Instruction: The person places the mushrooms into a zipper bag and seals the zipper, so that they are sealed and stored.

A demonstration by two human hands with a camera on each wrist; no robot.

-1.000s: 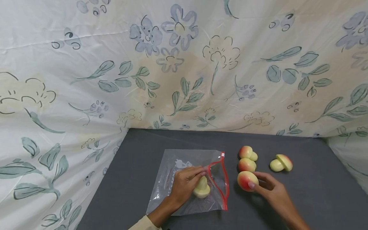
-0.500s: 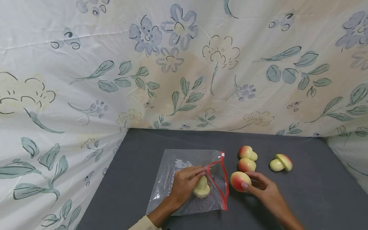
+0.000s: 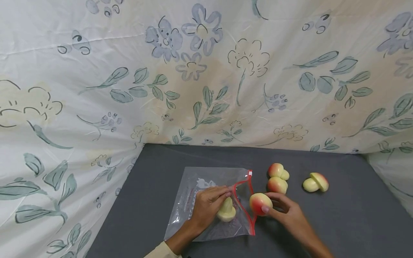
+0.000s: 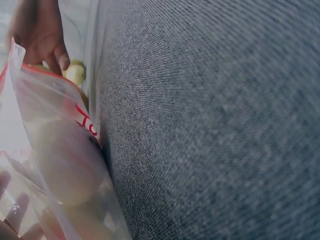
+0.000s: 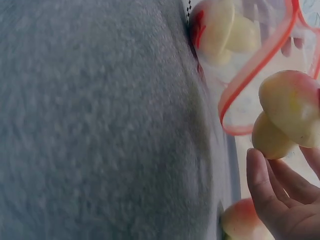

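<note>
A clear zip bag (image 3: 180, 204) with a red zip edge lies on the dark table, its mouth parted toward the right. Inside it is a pale mushroom (image 3: 227, 214), also visible through the plastic in the right wrist view. My left hand (image 3: 208, 204) is over the bag and pinches its upper layer near the mouth; in the left wrist view its fingers (image 4: 17, 210) show beside the plastic. At the bag's mouth, my right hand (image 3: 287, 211) grips a red-and-yellow mushroom (image 3: 260, 204) between thumb and fingers. The right wrist view shows this mushroom's cap and stem (image 5: 272, 140) close to the red zip.
Two more mushrooms (image 3: 276, 184) lie close together behind my right hand. Another mushroom (image 3: 317, 182) rests farther right on the dark tabletop (image 3: 155, 179). Floral cloth (image 3: 193, 118) hangs behind the table and along its left side.
My right hand has moved left with the mushroom, from beside the other mushrooms to the bag's red-edged mouth. The left hand and the bag have stayed in place.
</note>
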